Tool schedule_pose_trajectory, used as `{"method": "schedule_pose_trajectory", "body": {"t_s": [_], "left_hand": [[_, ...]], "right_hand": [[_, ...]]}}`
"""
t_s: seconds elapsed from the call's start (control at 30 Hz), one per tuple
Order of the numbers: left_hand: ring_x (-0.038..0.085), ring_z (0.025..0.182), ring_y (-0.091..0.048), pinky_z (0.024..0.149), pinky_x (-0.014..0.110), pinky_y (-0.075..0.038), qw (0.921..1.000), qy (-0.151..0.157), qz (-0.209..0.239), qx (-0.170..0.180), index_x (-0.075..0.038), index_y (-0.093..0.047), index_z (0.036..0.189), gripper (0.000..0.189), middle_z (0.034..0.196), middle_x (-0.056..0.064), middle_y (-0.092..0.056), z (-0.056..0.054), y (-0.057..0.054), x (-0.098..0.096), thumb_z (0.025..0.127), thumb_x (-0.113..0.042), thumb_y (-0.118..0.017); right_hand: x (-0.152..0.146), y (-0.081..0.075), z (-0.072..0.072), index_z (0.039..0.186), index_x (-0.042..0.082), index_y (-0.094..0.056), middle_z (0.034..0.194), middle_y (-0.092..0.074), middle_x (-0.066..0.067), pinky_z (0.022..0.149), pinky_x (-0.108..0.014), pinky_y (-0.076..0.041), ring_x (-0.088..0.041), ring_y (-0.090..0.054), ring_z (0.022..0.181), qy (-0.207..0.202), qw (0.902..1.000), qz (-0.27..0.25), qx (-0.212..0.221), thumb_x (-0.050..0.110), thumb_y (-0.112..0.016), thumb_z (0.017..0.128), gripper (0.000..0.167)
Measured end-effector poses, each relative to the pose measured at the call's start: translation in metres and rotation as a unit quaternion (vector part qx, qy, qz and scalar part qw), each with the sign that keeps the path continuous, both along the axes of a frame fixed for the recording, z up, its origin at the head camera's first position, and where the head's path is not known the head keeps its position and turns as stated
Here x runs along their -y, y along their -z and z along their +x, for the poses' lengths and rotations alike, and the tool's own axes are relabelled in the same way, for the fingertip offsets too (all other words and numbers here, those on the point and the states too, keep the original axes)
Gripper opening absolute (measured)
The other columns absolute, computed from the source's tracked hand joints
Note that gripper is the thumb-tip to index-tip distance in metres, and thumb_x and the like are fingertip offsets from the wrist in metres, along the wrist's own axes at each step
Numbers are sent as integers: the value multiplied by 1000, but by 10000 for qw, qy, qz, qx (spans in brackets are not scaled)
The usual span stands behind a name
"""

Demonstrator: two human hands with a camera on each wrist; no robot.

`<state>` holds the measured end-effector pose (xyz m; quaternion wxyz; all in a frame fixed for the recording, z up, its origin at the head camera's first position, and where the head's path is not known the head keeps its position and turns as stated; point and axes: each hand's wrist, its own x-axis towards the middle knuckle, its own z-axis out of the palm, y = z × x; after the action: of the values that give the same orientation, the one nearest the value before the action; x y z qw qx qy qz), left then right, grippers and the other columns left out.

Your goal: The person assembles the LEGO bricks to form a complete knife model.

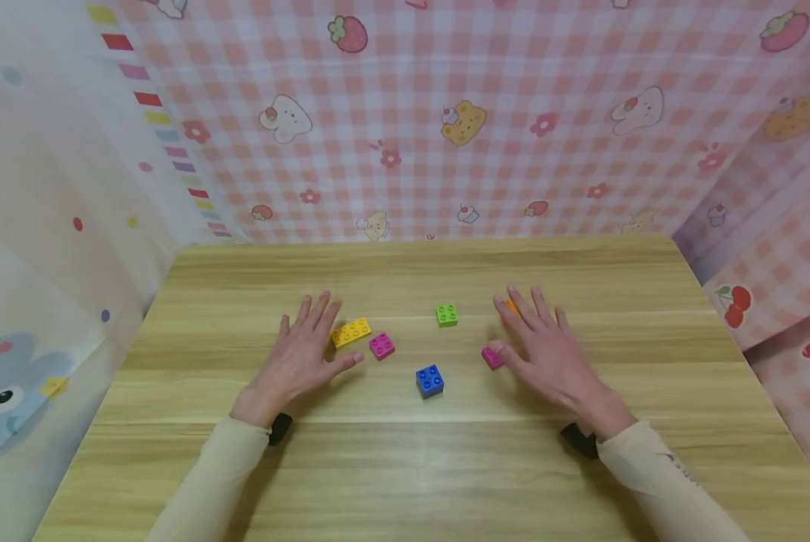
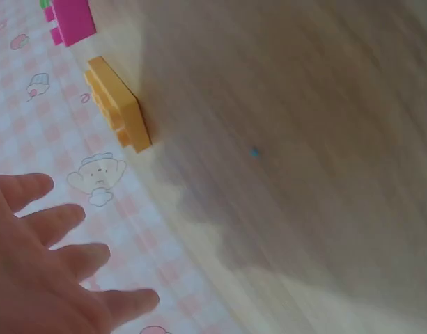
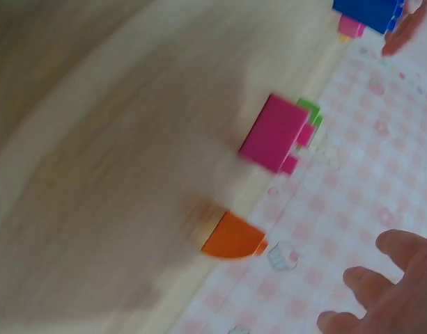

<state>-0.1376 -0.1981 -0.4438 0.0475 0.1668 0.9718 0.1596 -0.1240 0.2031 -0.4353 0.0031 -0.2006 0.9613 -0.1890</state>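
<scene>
At the far left, over the table (image 1: pixel 418 482), left hand (image 1: pixel 298 363): fingers spread, gripping nothing. Just beside its fingers in the head view, long yellow brick (image 1: pixel 351 333), slanted, studs up; could easily be swept askew by a careless inward move, probably into the left magenta brick (image 1: pixel 382 346) close by.

In the middle, blue brick (image 1: pixel 430 382), nearer the body and apart from both hands; might get knocked by a palm or sleeve during a reach past it to the green brick (image 1: pixel 447 315) beyond. Nearly square from above, so liable to twist out of a hasty pinch across the corners.

Further right, right magenta brick (image 1: pixel 491 357), partly covered by the thumb in the head view, then orange brick (image 1: pixel 511 307), mostly behind fingers. Apart from the fingers in the right wrist view, yet hard to judge from above: likely to be bumped or missed in a blind lowering. With a curved side on the orange one, could slip under an off-centre squeeze.

Last, right hand (image 1: pixel 550 354), likewise spread, empty, raised above the table.
</scene>
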Motion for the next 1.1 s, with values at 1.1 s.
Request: {"method": "schedule_pose_trajectory", "body": {"t_s": [1.1], "left_hand": [[31, 115, -61, 107, 50, -49, 9953, 509, 411, 710, 3, -58, 138, 61, 126, 16, -61, -40, 5, 4, 91, -27, -83]], "right_hand": [[70, 12, 13, 153, 10, -49, 154, -52, -4, 115, -50, -41, -29, -51, 140, -756, 9402, -2186, 2501, 20, -79, 94, 67]]}}
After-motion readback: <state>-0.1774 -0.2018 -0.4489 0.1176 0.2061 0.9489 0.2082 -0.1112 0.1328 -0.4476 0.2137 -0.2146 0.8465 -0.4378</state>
